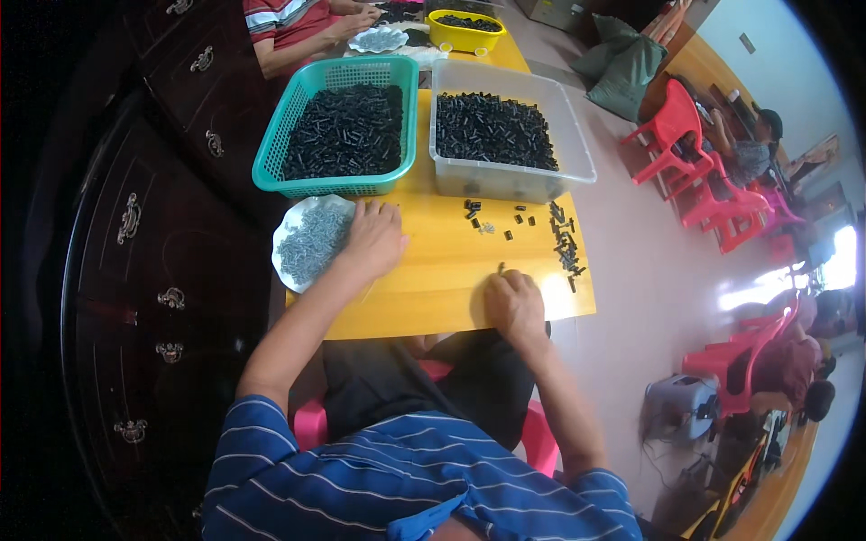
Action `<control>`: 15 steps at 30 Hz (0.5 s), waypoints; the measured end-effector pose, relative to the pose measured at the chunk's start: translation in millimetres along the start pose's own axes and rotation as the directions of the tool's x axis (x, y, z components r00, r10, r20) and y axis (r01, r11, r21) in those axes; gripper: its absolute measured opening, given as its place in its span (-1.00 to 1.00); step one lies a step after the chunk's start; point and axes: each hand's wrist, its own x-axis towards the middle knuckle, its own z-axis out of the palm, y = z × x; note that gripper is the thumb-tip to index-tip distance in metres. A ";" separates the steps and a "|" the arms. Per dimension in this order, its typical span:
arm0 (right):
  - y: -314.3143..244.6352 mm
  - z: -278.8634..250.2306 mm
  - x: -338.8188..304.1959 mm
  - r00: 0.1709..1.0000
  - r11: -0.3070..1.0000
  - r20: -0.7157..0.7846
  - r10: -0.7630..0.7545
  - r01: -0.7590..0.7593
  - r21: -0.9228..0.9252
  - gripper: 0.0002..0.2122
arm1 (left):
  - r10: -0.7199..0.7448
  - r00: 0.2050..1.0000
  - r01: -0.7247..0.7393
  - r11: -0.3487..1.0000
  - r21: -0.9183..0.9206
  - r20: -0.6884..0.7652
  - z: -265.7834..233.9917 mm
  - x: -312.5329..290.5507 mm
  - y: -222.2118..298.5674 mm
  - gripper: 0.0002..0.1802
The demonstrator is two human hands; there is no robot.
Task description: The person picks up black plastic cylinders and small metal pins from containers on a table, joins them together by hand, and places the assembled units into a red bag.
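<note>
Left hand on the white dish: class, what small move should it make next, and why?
Probably pinch up one small grey piece: the left hand rests on the white dish of them, while the right hand holds a small black part at the table.

table (451, 270): yellow, shiny
basket (289, 117): green-blue, with a grid of little holes
parts in basket (347, 131): black
box (577, 153): see-through, pale grey
parts in box (492, 131): black
loose parts (564, 243): black, dotted over the yellow
plate (287, 230): white, wavy edge
small bits on plate (311, 243): silver-grey
shirt (397, 478): dark blue with thin white stripes
shorts (406, 379): black
stool (541, 442): pink
far bowl (465, 36): bright yellow
other person's shirt (280, 18): red with white and dark stripes
chairs (672, 135): red
sack (627, 68): dull green
floor (649, 270): pale pinkish grey
cupboard (135, 270): very dark brown with silver handles
</note>
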 end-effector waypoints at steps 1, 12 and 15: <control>-10.2 7.9 2.4 0.999 0.999 -0.022 -0.027 0.028 0.038 -0.85 | 0.003 1.000 -0.003 1.000 0.001 0.001 0.7 3.2 -0.2 -0.41; -82.9 68.2 64.1 0.973 0.965 0.076 -0.220 0.206 0.162 -0.89 | -0.029 0.970 0.014 0.998 -0.064 -0.241 -13.6 -12.7 -29.4 -0.60; -97.1 76.0 80.0 0.962 0.964 0.138 -0.236 0.214 0.159 -0.90 | -0.086 0.939 0.027 0.984 -0.176 -0.334 -26.7 -38.3 -49.3 -0.62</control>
